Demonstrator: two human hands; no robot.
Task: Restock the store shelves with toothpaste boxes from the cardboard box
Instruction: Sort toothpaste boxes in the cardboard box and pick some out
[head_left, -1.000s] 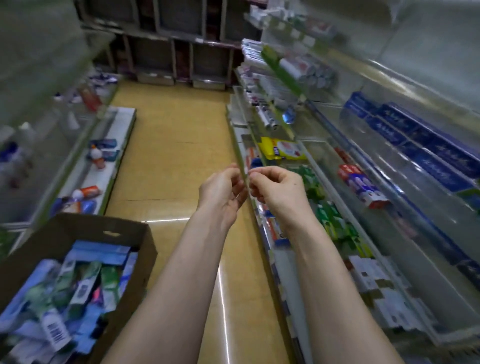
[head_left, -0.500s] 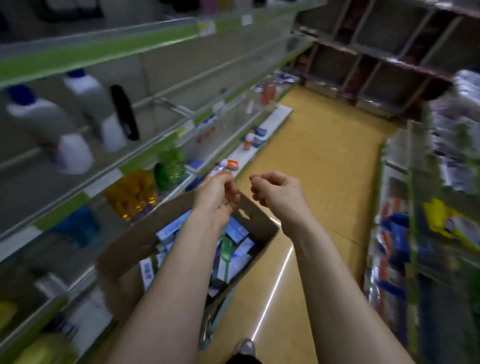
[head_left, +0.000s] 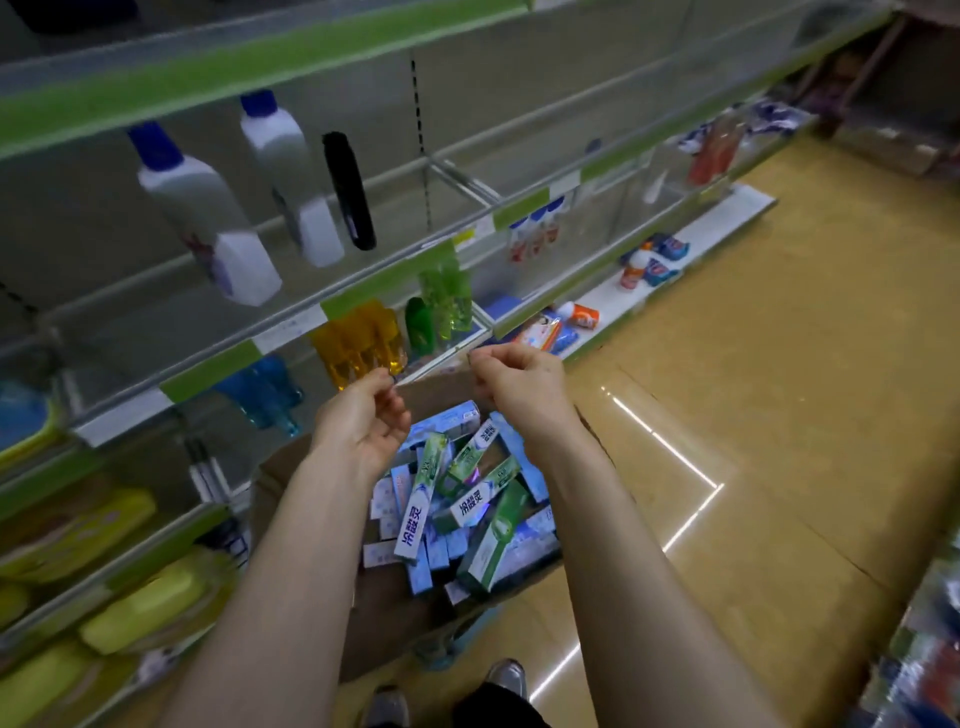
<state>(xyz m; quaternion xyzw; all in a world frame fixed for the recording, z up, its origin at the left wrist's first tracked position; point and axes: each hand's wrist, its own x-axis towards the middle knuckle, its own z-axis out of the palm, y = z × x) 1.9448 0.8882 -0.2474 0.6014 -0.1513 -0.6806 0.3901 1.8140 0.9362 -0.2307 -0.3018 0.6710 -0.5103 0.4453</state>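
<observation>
At far left, the store shelves carry yellow packs on the lower tiers. Two white bottles with blue caps stand on a higher tier, and yellow bottles and green bottles stand further right. The left hand is raised in front of the shelf edge, above the left part of the cardboard box. Its fingers are curled, with the thumb set against the fingertips. Whether anything is pinched there cannot be told. The cardboard box sits near the person, just beside the shelves, with its top open. The toothpaste boxes lie loose inside it in a mixed heap, some green and white, some blue. None is in either hand. The right hand is level with the left hand and apart from it, over the far right corner of the box. Its fingers are likewise curled toward the thumb, contents not discernible. To the right lies a glossy tan floor.
</observation>
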